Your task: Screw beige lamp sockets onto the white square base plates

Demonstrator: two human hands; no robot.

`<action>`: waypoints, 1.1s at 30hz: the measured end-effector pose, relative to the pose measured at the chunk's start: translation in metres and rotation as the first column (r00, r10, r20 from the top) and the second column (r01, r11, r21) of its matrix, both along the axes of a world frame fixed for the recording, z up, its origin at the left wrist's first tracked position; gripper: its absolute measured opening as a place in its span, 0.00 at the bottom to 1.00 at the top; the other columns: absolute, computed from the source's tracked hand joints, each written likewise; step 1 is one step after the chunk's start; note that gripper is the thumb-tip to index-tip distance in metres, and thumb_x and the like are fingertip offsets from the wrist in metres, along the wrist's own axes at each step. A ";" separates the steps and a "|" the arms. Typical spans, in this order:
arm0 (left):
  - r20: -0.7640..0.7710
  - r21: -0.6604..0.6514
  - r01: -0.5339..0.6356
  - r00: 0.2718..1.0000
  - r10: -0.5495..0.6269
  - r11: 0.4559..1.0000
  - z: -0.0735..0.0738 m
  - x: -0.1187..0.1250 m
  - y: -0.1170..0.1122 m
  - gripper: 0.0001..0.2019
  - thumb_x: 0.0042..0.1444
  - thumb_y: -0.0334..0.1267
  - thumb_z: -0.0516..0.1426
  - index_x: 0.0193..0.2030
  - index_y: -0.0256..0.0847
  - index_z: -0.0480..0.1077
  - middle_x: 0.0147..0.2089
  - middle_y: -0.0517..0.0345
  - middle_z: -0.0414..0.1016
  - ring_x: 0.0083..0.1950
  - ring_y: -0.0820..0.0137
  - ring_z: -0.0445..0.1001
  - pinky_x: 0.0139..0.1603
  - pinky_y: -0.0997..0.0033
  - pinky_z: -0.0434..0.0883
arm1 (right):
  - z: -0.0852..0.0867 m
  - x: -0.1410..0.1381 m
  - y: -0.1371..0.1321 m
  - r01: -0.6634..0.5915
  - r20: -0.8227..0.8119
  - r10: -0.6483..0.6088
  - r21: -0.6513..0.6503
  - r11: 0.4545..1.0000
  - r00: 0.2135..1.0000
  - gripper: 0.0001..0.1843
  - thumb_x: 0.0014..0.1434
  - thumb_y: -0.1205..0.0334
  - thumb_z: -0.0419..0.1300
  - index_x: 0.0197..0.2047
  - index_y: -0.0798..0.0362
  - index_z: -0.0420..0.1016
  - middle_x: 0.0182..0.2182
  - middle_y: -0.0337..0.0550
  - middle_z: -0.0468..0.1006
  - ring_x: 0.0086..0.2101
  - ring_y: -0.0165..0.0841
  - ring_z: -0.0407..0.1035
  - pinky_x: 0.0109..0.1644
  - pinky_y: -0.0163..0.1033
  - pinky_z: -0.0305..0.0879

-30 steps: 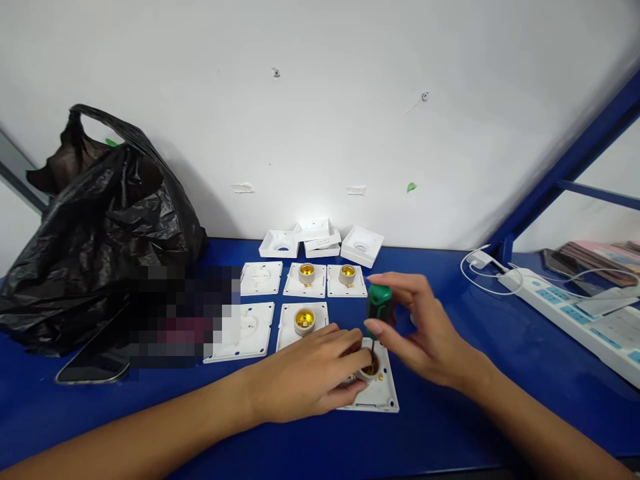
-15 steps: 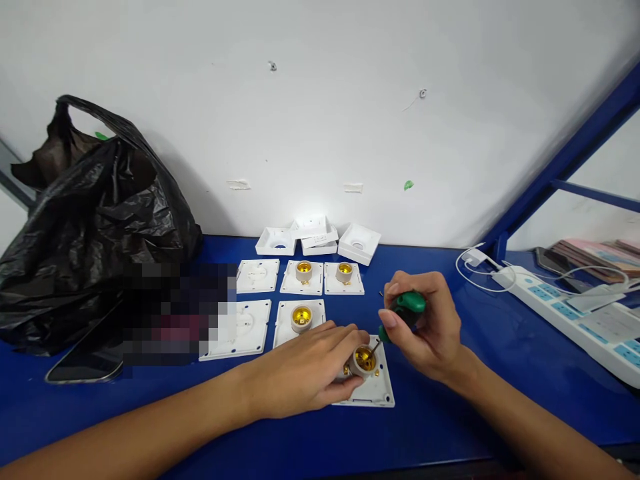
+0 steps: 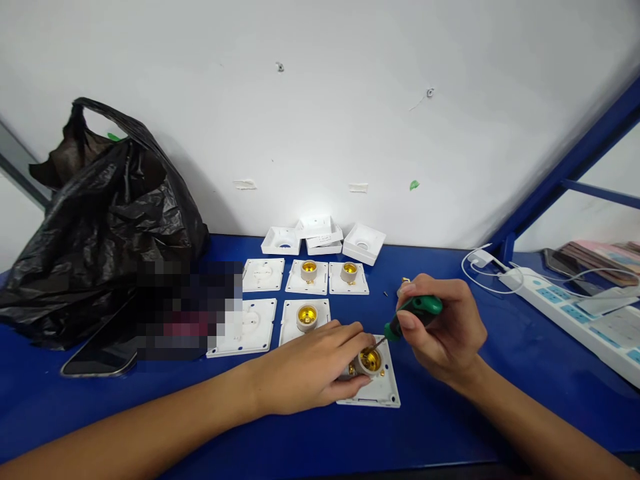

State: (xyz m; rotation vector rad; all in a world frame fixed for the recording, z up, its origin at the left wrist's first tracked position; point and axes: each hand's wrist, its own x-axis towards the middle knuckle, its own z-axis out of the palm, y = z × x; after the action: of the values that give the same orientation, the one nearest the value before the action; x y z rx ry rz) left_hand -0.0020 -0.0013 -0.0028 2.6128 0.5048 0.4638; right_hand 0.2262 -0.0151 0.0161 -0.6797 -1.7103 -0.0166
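Note:
My left hand (image 3: 320, 363) is closed round a round lamp socket (image 3: 371, 361) with a brass-coloured inside, pressing it on a square white base plate (image 3: 385, 390). In my right hand (image 3: 445, 330) is a green and black screwdriver (image 3: 417, 315), tilted, its shaft reaching down into the socket. Whether the tip sits on a screw is too small to tell. Behind my left hand, another plate bears a lamp socket (image 3: 307, 317). Two more plates with sockets (image 3: 309, 270) stand farther back. To their left are bare white plates (image 3: 264, 274). A small screw (image 3: 385, 293) lies beyond my hands.
White square covers (image 3: 281, 241) are piled against the wall. A black plastic bag (image 3: 115, 220) fills the left side, with a phone (image 3: 100, 353) in front. At right lie a power strip (image 3: 575, 307) and a white cable (image 3: 493, 287). Part of another socket (image 3: 404, 285) shows behind my right hand.
The screwdriver handle has tipped lower and to the right, with my right hand turning along. The left hand keeps its hold. The whole view has shifted slightly.

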 end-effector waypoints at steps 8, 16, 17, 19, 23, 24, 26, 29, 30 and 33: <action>-0.002 0.013 0.002 1.000 -0.002 1.000 -0.001 0.000 0.001 0.13 0.74 0.42 0.59 0.60 0.42 0.67 0.51 0.51 0.78 0.50 0.57 0.77 0.52 0.61 0.74 | 0.002 -0.007 -0.002 0.165 0.000 -0.165 -0.016 0.986 0.986 0.09 0.65 0.60 0.69 0.46 0.46 0.73 0.30 0.34 0.73 0.25 0.30 0.68 0.30 0.40 0.68; -0.021 0.013 -0.001 1.000 0.001 1.000 -0.001 0.001 0.001 0.12 0.74 0.41 0.59 0.59 0.42 0.67 0.52 0.51 0.78 0.49 0.57 0.77 0.52 0.60 0.73 | 0.006 -0.003 -0.004 -0.077 0.149 0.101 -0.161 0.984 0.984 0.26 0.74 0.60 0.60 0.72 0.44 0.66 0.42 0.42 0.81 0.34 0.35 0.74 0.36 0.43 0.74; -0.017 0.007 0.001 1.000 -0.001 1.000 -0.002 0.001 0.001 0.11 0.74 0.41 0.59 0.58 0.42 0.67 0.51 0.52 0.78 0.48 0.58 0.77 0.51 0.60 0.73 | 0.005 -0.002 -0.004 -0.117 0.153 0.149 -0.201 0.973 0.977 0.29 0.75 0.60 0.58 0.76 0.44 0.61 0.44 0.43 0.81 0.36 0.36 0.76 0.37 0.44 0.76; -0.006 0.004 0.002 1.000 -0.002 1.000 -0.002 0.001 0.001 0.10 0.75 0.42 0.59 0.57 0.43 0.67 0.50 0.52 0.78 0.46 0.59 0.77 0.50 0.61 0.73 | 0.000 -0.001 -0.005 -0.162 0.140 0.200 -0.244 0.956 0.970 0.33 0.75 0.60 0.57 0.79 0.43 0.55 0.47 0.45 0.80 0.38 0.37 0.76 0.39 0.45 0.78; -0.015 0.019 0.000 1.000 0.000 1.000 -0.001 0.001 0.001 0.11 0.74 0.42 0.60 0.56 0.41 0.67 0.48 0.52 0.77 0.45 0.59 0.77 0.48 0.61 0.73 | -0.008 -0.001 -0.004 -0.168 0.063 0.180 -0.164 0.972 0.982 0.32 0.71 0.63 0.65 0.74 0.39 0.61 0.49 0.43 0.78 0.40 0.36 0.78 0.41 0.44 0.79; -0.017 0.018 0.001 1.000 0.000 1.000 -0.001 0.001 0.000 0.10 0.74 0.42 0.60 0.56 0.41 0.67 0.48 0.52 0.77 0.45 0.58 0.77 0.48 0.61 0.73 | -0.007 -0.001 -0.003 -0.172 0.064 0.183 -0.148 0.974 0.981 0.31 0.71 0.63 0.66 0.72 0.39 0.63 0.48 0.42 0.78 0.39 0.36 0.78 0.41 0.44 0.79; -0.009 0.007 -0.001 1.000 0.001 1.000 -0.001 0.000 0.000 0.09 0.74 0.42 0.59 0.54 0.41 0.67 0.48 0.52 0.77 0.46 0.58 0.77 0.49 0.61 0.73 | -0.001 -0.002 -0.002 -0.178 0.118 0.197 -0.150 0.972 0.973 0.29 0.72 0.62 0.65 0.71 0.39 0.64 0.48 0.43 0.80 0.37 0.35 0.78 0.39 0.42 0.78; 0.008 -0.021 -0.004 1.000 0.004 1.000 -0.001 0.001 0.001 0.09 0.73 0.41 0.60 0.53 0.42 0.66 0.48 0.52 0.77 0.46 0.58 0.77 0.49 0.61 0.73 | 0.009 -0.004 -0.003 -0.190 0.255 0.242 -0.212 0.959 0.936 0.29 0.75 0.61 0.60 0.75 0.41 0.59 0.50 0.44 0.83 0.36 0.35 0.79 0.36 0.41 0.79; 0.009 -0.027 -0.004 1.000 0.005 1.000 -0.001 0.001 0.001 0.09 0.73 0.40 0.61 0.53 0.42 0.66 0.48 0.52 0.77 0.46 0.58 0.77 0.49 0.60 0.73 | 0.010 -0.005 -0.003 -0.187 0.271 0.242 -0.213 0.959 0.932 0.30 0.75 0.63 0.59 0.76 0.41 0.58 0.50 0.43 0.83 0.36 0.35 0.79 0.36 0.41 0.79; 0.005 -0.025 0.000 1.000 0.001 1.000 -0.001 0.001 0.001 0.09 0.72 0.39 0.60 0.54 0.43 0.66 0.49 0.51 0.77 0.47 0.57 0.77 0.49 0.59 0.73 | 0.009 -0.008 -0.002 -0.198 0.229 0.228 -0.150 0.969 0.946 0.33 0.72 0.65 0.64 0.75 0.39 0.60 0.43 0.39 0.83 0.32 0.34 0.77 0.31 0.38 0.76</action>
State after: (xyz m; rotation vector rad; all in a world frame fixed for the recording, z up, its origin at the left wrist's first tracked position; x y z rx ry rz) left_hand -0.0007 0.0002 -0.0040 2.5874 0.5065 0.4610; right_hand 0.2184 -0.0172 0.0253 -0.5988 -2.0300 0.1664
